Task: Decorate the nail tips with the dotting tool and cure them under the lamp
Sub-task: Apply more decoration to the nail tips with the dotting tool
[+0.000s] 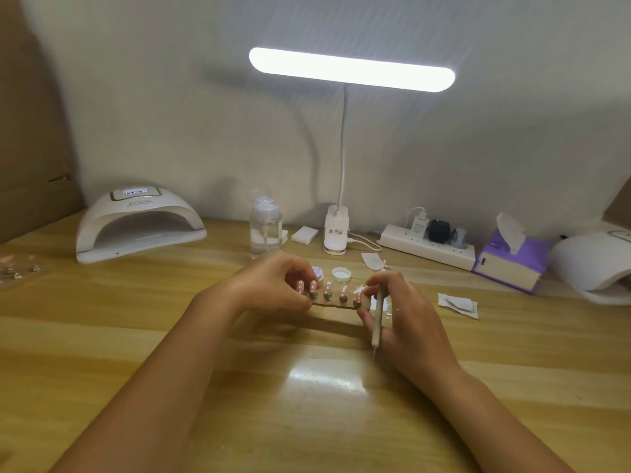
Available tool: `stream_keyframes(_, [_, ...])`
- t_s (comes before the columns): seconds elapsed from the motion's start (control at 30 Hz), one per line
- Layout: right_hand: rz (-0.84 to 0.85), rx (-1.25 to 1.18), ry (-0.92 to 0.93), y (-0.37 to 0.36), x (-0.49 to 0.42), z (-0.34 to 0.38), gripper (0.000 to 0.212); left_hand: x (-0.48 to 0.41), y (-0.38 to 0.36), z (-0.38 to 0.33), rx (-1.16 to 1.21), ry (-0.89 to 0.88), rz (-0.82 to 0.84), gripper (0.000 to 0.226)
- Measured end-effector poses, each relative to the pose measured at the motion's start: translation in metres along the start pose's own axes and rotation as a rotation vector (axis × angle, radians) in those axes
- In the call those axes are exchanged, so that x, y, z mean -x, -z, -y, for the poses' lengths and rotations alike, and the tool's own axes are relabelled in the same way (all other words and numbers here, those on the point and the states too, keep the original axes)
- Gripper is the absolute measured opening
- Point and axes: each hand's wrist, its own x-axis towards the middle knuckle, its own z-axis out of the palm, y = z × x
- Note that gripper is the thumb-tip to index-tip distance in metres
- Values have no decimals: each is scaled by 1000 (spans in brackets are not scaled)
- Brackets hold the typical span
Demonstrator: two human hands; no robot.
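A clear strip (336, 303) carrying several pink nail tips (328, 289) on small round stands is held a little above the wooden table, between both hands. My left hand (273, 285) pinches its left end. My right hand (406, 315) holds its right end with the fingertips and also grips the slim grey dotting tool (378, 314), which lies across the fingers with one tip pointing toward me. The white nail curing lamp (136, 223) stands at the back left, its mouth facing me and its display lit. A small open gel pot (320, 274) and its lid (341, 274) sit just behind the strip.
A clear pump bottle (265, 223), a lit desk lamp (336, 233), a white power strip (426, 245) and a purple tissue box (508, 264) line the back. A second white lamp (594, 268) sits far right. Wipes (457, 303) lie right of my hand; spare nail stands (17, 268) lie far left.
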Motion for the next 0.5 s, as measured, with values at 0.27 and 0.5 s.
stream_keyframes(0.27, [-127, 50, -7, 12, -4, -8, 45, -1, -16, -21, -97, -189, -238, 25])
stream_keyframes(0.5, [-141, -7, -66, 21, -7, -16, 44, -3, -31, -29, -224, -316, -385, 24])
